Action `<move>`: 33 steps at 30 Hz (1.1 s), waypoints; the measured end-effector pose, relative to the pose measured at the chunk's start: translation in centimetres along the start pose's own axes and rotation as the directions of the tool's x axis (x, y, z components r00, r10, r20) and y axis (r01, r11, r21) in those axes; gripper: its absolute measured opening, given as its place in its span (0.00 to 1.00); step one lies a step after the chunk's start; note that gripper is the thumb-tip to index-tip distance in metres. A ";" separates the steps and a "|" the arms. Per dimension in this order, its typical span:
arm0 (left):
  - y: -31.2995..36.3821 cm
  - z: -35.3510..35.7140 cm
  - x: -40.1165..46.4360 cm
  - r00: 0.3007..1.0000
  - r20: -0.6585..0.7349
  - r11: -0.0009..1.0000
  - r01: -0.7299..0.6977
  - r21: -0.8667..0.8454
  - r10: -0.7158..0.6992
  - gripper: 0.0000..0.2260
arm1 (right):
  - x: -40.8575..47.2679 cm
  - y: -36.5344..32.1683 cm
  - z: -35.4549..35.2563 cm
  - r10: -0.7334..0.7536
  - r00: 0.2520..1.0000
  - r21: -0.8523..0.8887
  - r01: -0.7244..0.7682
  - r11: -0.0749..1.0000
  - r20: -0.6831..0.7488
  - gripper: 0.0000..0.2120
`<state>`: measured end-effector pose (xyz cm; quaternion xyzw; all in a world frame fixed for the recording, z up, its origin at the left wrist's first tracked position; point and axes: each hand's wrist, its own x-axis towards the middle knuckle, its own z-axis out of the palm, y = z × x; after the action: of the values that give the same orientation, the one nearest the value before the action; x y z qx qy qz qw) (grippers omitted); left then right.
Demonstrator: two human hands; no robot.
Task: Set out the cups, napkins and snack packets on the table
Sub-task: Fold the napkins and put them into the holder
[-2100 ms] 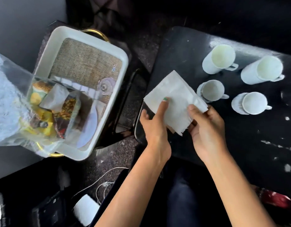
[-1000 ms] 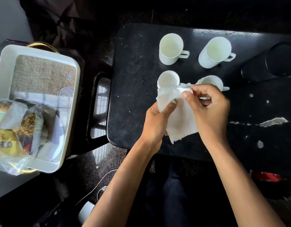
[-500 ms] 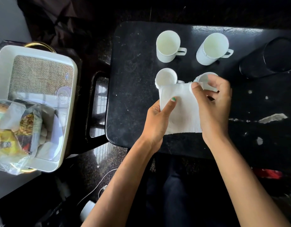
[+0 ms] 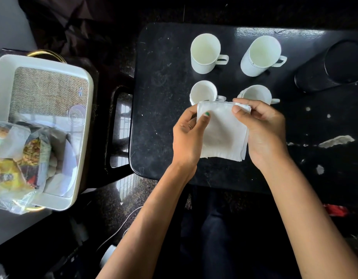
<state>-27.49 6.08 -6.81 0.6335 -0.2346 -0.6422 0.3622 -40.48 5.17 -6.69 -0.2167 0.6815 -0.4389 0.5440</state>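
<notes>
A black table (image 4: pixel 160 117) carries four white cups: two tall mugs, one at the far left (image 4: pixel 204 53) and one at the far right (image 4: pixel 260 56), and two smaller cups nearer the person, left (image 4: pixel 203 91) and right (image 4: pixel 254 93). A dark cylindrical container (image 4: pixel 333 67) lies at the table's right end. To the left, on a separate stand, a white tray (image 4: pixel 87 97) holds a clear bag of snack packets (image 4: pixel 19 156). Above the table's near edge, both hands work a stack of white napkins (image 4: pixel 222 133): the left hand (image 4: pixel 188 135) grips its left side, thumb across the top, while the right hand (image 4: pixel 260 125) pinches the upper right corner, apparently peeling off one sheet. The cups look set out; a white edge showing under the right small cup may be a napkin, though that is unclear. The napkins in hand are not yet laid down, and the snack packets remain in the tray, so the job appears roughly a third done. Compared with half a second ago, the stack has been squared up and the right hand's pinch has shifted to the top corner, clear of the right small cup.
</notes>
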 end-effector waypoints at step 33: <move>0.3 8.7 0.9 0.993 0.112 0.969 0.018 0.245 -0.047 0.12 | 0.9 -0.6 -7.6 0.032 0.997 0.001 -0.032 0.999 -0.065 0.07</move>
<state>-35.98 3.79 -6.43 0.6383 -0.3219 -0.6504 0.2568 -47.99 6.89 -6.53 -0.1914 0.7024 -0.4368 0.5283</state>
